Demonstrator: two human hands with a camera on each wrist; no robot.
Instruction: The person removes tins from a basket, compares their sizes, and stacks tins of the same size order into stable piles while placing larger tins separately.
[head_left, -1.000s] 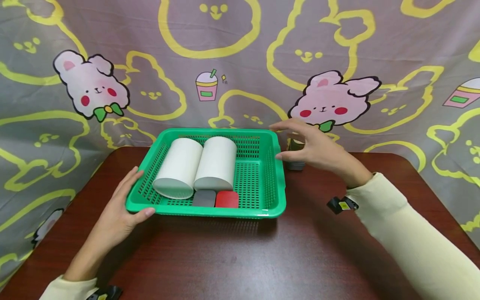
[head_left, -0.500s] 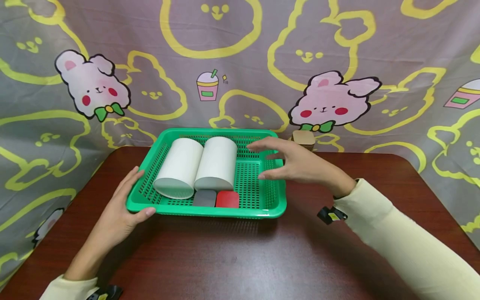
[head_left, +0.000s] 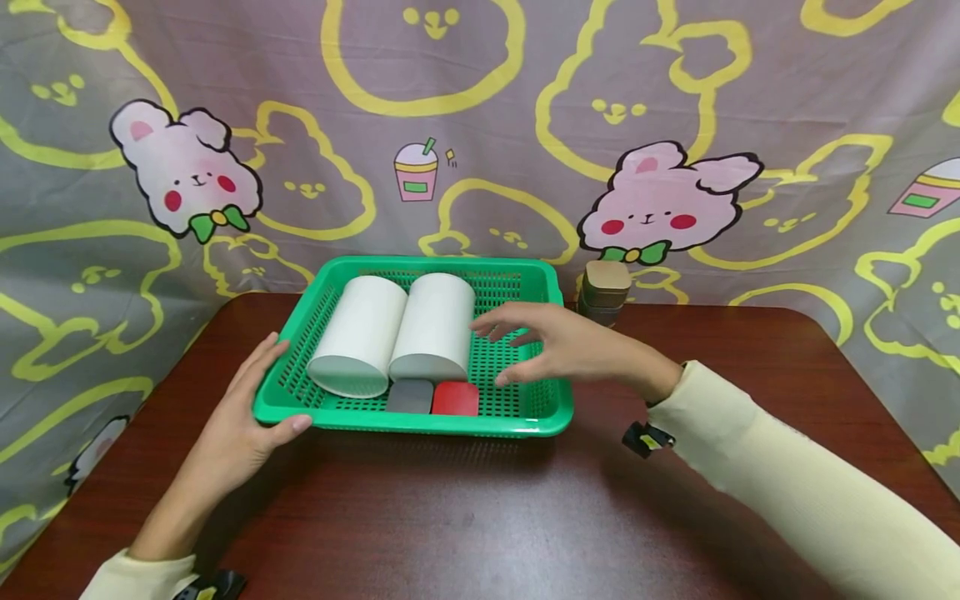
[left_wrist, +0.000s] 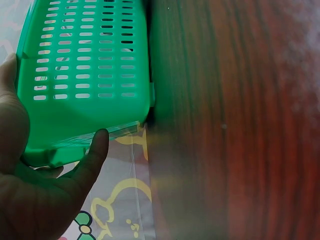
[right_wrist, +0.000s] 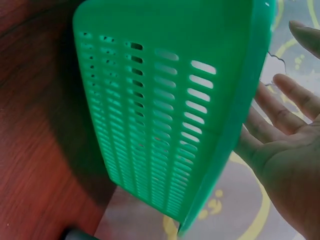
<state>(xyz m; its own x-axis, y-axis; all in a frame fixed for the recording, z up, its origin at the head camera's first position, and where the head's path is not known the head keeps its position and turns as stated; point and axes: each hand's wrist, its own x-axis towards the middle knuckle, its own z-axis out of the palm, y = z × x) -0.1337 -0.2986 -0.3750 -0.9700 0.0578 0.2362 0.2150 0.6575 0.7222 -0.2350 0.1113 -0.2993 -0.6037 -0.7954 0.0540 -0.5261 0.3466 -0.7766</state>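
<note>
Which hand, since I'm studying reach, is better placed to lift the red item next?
Probably the right hand: it holds nothing and hangs over the green basket, near the red item. The left hand grips the basket's near left corner.

On my feed I see a pale cream right sleeve [head_left: 795, 475] and left sleeve [head_left: 138, 577] — both plain, ending in broad cuffs — plus a black, yellow-marked right wrist device [head_left: 637, 439] and left wrist device [head_left: 225, 583].
</note>
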